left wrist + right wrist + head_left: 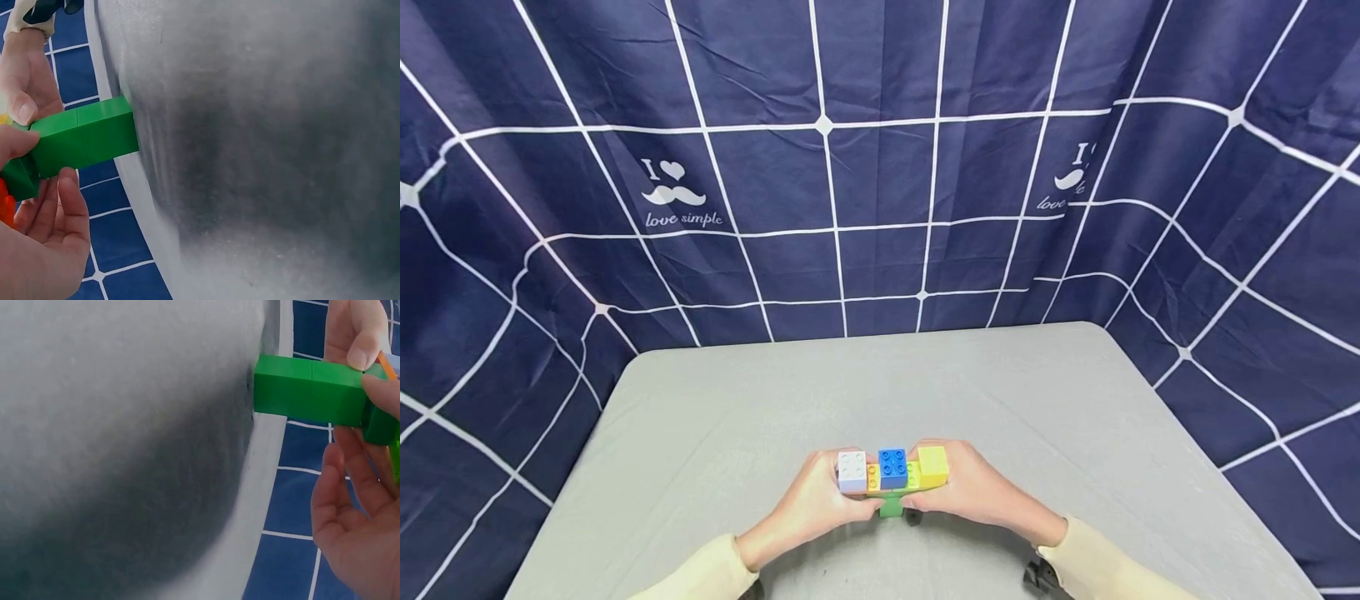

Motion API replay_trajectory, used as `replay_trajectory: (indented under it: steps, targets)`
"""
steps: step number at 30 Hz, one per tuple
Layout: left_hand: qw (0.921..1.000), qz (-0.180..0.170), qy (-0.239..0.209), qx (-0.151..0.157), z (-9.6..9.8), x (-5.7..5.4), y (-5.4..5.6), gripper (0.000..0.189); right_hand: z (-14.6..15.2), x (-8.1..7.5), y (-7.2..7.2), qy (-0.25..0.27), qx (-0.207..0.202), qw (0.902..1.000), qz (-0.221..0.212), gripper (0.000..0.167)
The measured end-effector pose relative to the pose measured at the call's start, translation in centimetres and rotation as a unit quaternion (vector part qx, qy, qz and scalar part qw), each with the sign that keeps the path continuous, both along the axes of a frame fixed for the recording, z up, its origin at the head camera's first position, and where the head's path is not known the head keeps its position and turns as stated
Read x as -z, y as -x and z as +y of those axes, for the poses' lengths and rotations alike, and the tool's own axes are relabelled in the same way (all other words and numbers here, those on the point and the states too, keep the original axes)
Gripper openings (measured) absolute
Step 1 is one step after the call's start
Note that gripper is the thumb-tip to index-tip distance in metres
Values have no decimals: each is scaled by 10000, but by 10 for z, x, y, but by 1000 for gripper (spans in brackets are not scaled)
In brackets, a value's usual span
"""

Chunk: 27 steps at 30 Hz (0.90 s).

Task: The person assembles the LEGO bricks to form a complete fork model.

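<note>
Both hands hold one structure of toy building bricks between them. In the head view a white brick [852, 472], a blue brick [892, 468] and a yellow brick [932, 467] sit in a row on top, over an orange and lime layer. Beneath it runs a column of green bricks [87, 134], its lower end right at the grey table. My left hand [823, 492] grips the white brick's side and my right hand [958, 483] the yellow brick's side. Each thumb presses the near face close to the green column, while the other fingers reach behind.
The grey table [760, 408] spreads around the hands. A dark blue curtain [880, 183] with white grid lines surrounds its back and sides. A black wrist device [1041, 575] shows below the right sleeve.
</note>
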<state>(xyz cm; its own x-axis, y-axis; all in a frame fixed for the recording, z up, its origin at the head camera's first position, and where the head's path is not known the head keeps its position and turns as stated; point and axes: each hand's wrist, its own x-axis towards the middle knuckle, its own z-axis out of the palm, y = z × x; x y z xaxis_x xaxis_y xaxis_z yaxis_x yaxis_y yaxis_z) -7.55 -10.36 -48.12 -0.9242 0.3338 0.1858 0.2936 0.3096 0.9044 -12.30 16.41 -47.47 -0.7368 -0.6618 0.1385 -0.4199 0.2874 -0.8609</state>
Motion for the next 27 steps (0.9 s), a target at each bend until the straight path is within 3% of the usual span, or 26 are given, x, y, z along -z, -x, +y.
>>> replay_trajectory:
  steps: [12, 27]
  targets:
    - [9983, -187, -491, 244, -6, 1, -3, 32, -2, -5, -2, 27, -10, 9999, -158, 29]
    - [9967, -527, -597, 132, -5, 1, -5, 32, -6, -7, 1, 162, -144, 9987, -467, 27]
